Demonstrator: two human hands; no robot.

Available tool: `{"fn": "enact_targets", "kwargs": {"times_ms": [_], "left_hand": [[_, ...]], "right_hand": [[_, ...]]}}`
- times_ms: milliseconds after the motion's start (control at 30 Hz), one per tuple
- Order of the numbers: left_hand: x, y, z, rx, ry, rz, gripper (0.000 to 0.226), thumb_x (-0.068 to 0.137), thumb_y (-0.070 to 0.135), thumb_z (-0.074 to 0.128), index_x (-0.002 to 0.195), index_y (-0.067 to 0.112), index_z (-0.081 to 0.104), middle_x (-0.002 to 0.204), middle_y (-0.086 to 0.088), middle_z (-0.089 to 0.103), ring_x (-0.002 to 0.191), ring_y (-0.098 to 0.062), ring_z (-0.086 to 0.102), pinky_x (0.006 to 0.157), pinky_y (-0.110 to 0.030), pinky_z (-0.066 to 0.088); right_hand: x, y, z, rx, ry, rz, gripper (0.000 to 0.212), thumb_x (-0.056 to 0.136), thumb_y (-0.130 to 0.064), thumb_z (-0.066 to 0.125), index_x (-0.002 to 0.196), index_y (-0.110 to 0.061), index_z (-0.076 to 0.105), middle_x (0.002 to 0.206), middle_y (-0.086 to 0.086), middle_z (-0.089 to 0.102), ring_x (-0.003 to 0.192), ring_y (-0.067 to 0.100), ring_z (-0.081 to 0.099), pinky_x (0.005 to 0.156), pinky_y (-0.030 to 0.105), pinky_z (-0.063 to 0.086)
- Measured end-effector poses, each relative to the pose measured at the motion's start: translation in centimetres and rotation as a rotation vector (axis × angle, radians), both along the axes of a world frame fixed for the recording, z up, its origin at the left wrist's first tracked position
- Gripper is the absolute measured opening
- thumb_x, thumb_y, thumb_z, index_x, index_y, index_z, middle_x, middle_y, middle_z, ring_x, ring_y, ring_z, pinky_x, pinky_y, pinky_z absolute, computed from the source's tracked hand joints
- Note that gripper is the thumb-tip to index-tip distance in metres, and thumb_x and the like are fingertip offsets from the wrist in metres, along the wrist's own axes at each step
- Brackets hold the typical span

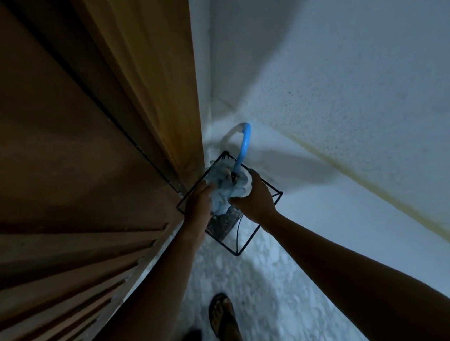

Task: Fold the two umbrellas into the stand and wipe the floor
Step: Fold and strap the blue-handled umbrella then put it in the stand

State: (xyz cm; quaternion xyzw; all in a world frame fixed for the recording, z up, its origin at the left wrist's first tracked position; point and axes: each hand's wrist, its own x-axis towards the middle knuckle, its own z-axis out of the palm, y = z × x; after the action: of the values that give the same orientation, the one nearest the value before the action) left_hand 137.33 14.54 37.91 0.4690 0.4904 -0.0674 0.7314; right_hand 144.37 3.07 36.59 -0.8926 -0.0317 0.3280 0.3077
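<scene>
Umbrella (229, 189) first: where does it sit?
Inside the black wire stand (237, 254), pale blue cloth bunched at the rim, and its curved blue handle (243, 146) rises towards the corner.

Anything else in that stand?
A dark speckled bundle (220, 223) lies lower down beside the umbrella; what it is, I cannot tell.

And the hands?
They are close together on the cloth. The right hand (253, 195) grips the bunched fabric, thumb beneath and fingers over. The left hand (198, 203) pushes in from the other side, fingertips hidden, so whether it grasps I cannot tell.

Around it?
The stand is on the pale mottled floor (271, 289), tucked between a wooden door (66, 158) and a white wall (346, 76). A sandalled foot (225, 324) is nearer.
</scene>
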Motion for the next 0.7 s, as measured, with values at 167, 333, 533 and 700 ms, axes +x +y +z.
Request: {"fn": "enact_targets", "kwargs": {"times_ms": [167, 333, 533, 700], "left_hand": [[-4.4, -1.7, 4.0, 0.128, 0.039, -0.004, 0.034, 0.096, 0.012, 0.058, 0.131, 0.013, 0.057, 0.124, -0.003, 0.057, 0.112, -0.021, 0.052, 0.087, -0.032, 0.039], [-12.9, -5.5, 9.9, 0.251, 0.081, -0.115, 0.039, 0.097, 0.007, 0.056, 0.135, -0.001, 0.052, 0.127, -0.012, 0.057, 0.117, -0.027, 0.053, 0.088, -0.025, 0.039], [-26.8, -13.3, 18.2, 0.429, 0.158, 0.013, 0.037, 0.091, 0.013, 0.068, 0.128, 0.009, 0.062, 0.122, -0.005, 0.062, 0.110, -0.021, 0.060, 0.083, -0.022, 0.046], [-40.4, -21.7, 25.4, 0.570, 0.245, 0.286, 0.023, 0.089, 0.018, 0.070, 0.112, 0.014, 0.067, 0.094, 0.005, 0.065, 0.068, -0.002, 0.055, 0.056, -0.008, 0.046]], "right_hand": [[-4.3, -3.2, 4.8, 0.020, 0.064, -0.124, 0.102, 0.078, -0.029, 0.083, 0.158, -0.019, 0.021, 0.156, 0.015, 0.036, 0.137, 0.033, 0.045, 0.101, 0.037, 0.045], [-9.8, -7.9, 10.9, 0.070, 0.056, 0.002, 0.079, 0.083, -0.026, 0.078, 0.150, -0.015, 0.038, 0.139, 0.015, 0.055, 0.121, 0.032, 0.058, 0.084, 0.032, 0.049], [-19.5, -12.8, 19.0, 0.211, 0.039, 0.225, 0.065, 0.078, -0.020, 0.082, 0.136, -0.012, 0.054, 0.126, 0.010, 0.067, 0.116, 0.029, 0.064, 0.094, 0.035, 0.052], [-30.5, -15.1, 25.0, 0.291, 0.044, 0.568, 0.059, 0.086, -0.029, 0.076, 0.138, -0.015, 0.053, 0.134, 0.004, 0.060, 0.126, 0.026, 0.056, 0.102, 0.029, 0.042]]}}
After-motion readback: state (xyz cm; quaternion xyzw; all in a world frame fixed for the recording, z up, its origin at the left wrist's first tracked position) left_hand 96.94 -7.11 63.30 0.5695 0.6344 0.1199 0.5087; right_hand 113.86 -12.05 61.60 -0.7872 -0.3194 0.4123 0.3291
